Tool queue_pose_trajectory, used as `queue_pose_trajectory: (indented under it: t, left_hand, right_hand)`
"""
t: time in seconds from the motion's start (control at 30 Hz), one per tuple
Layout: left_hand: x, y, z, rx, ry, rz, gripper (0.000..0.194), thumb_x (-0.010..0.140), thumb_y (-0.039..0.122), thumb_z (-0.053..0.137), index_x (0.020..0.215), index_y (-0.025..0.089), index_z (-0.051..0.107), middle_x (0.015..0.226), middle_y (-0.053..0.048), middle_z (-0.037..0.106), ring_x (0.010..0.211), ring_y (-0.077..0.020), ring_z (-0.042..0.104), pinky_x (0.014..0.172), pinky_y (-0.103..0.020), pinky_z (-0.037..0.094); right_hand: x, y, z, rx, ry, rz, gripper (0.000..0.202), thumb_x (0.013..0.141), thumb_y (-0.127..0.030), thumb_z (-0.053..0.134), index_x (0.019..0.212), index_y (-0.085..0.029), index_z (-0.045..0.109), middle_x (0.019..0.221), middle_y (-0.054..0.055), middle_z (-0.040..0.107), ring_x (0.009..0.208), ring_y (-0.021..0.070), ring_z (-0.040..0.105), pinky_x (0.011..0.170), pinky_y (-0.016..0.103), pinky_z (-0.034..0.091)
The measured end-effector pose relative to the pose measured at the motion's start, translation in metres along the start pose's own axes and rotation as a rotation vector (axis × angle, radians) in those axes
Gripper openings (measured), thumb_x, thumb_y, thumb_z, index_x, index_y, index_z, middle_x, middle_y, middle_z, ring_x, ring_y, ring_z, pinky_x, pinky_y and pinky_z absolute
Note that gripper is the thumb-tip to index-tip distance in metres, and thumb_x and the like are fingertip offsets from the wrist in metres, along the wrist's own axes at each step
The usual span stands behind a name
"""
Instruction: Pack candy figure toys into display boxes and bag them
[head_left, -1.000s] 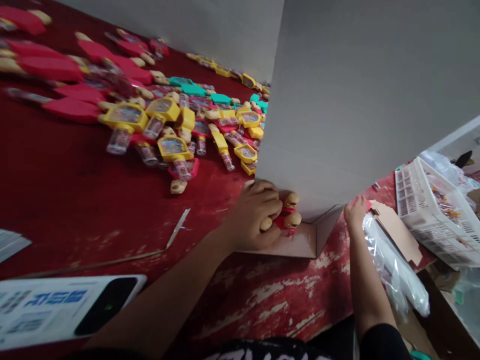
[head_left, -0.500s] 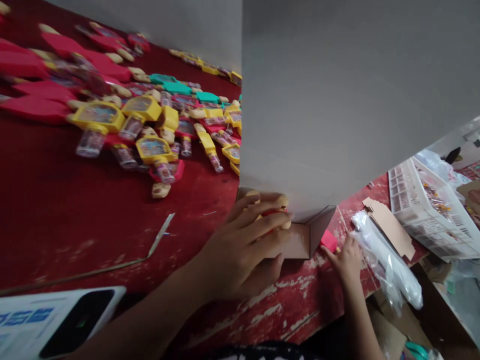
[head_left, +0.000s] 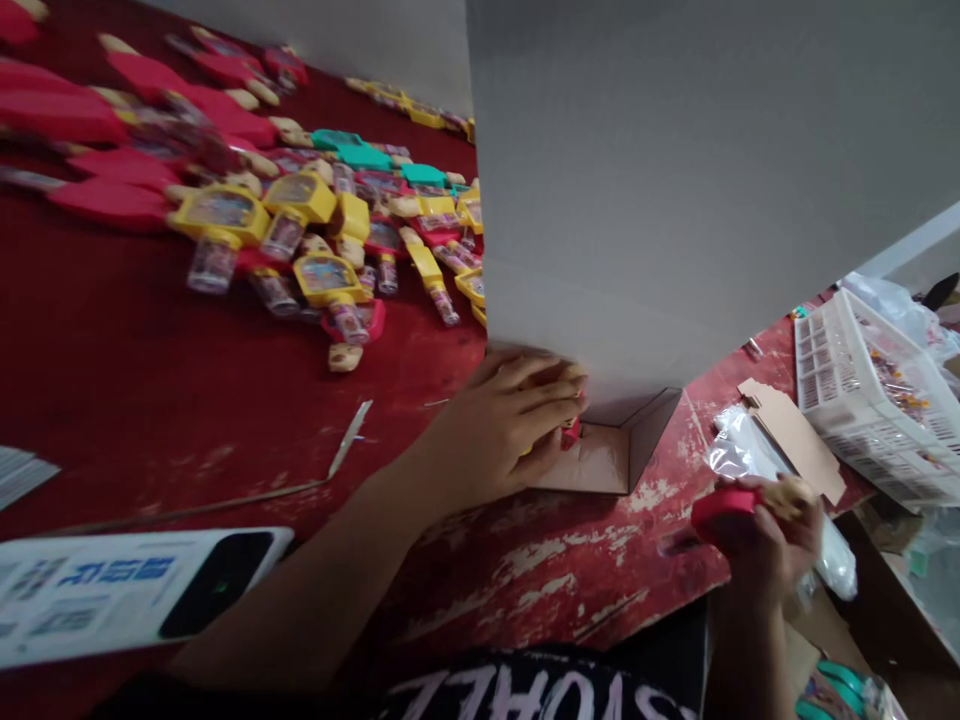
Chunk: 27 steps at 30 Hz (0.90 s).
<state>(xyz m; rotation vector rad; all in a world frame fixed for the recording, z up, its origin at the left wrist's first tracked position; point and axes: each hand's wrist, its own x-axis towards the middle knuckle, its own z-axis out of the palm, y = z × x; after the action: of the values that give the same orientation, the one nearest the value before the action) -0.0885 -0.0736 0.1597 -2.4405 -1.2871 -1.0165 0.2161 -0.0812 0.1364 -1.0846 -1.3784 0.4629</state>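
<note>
— What is seen to be worn?
— At six o'clock, a black shirt point(head_left: 540, 662) is seen, on which large pale letters point(head_left: 501, 692) are printed.
— And on the arms?
— At eight o'clock, a dark sleeve point(head_left: 150, 695) is dimly shown; the left hand point(head_left: 499, 425) and the right hand point(head_left: 776, 555) are left bare.

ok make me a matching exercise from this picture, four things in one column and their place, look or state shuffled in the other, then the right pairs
Column one
1. left hand
2. right hand
3. basket
4. printed card

Column two
A. white, with openings in its sides, at the far right
B. over the open base of the cardboard box
C. at the lower left, with blue print on white
D. holding a pink toy

Pairs: 1-B, 2-D, 3-A, 4-C
</note>
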Motion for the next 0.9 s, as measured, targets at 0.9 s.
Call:
queue_pose_trajectory:
  t: [0.9]
  left_hand:
    - [-0.003, 0.001, 0.009, -0.169, 0.013, -0.057, 0.05, 0.093, 0.046, 0.024, 0.115, 0.018, 0.059, 0.125, -0.006, 0.06, 0.119, -0.0256, 0.047, 0.103, -0.047, 0.028]
  right_hand:
    - [-0.042, -0.002, 0.163, -0.029, -0.234, -0.456, 0.024, 0.076, -0.025, 0.055, 0.097, -0.022, 0.044, 0.085, 0.004, 0.05, 0.08, 0.0192, 0.053, 0.069, 0.035, 0.05]
